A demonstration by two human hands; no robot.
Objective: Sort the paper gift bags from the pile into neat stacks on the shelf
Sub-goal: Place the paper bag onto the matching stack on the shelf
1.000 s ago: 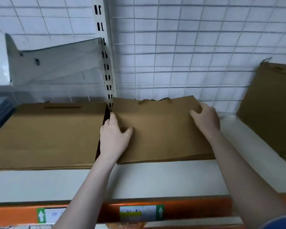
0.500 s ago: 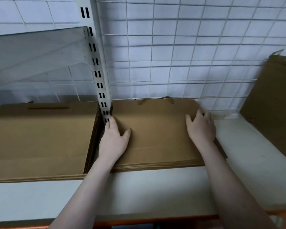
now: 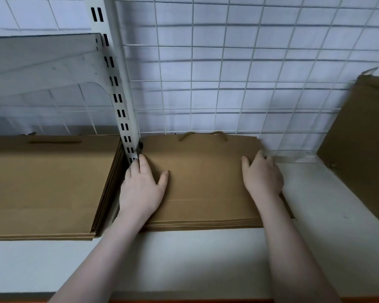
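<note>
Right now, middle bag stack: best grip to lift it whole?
Take the middle bag stack by its two short side edges, coming from the front. It lies flat, its rope handles sit against the wire grid, and a hand already flanks each side.

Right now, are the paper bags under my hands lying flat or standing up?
Lying flat. The middle stack of bags rests on the shelf, layered edges facing front, with the left hand and right hand on top.

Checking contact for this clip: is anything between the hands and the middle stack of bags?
Nothing visible. The left hand lies flat on the middle stack by the slotted upright; the right hand rests on its right edge.
</note>
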